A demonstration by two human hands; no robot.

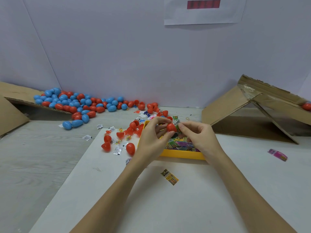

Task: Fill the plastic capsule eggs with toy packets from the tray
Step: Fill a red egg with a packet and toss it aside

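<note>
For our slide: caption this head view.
Left hand holds red plastic egg half; right hand pushes packet in, above yellow tray.

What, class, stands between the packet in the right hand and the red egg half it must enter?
Nothing visible: the right hand pinches the packet right against the red egg half held by the left hand.

Two hands (pixel 176 137) — one yellow tray (pixel 181 153), two cardboard boxes (pixel 252 113).

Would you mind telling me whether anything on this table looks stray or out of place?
Yes. Two toy packets lie outside the yellow tray: a yellow packet on the white board in front of it, and a pink packet off to the right. Small white sachets and loose red egg halves are scattered left of the tray.
</note>
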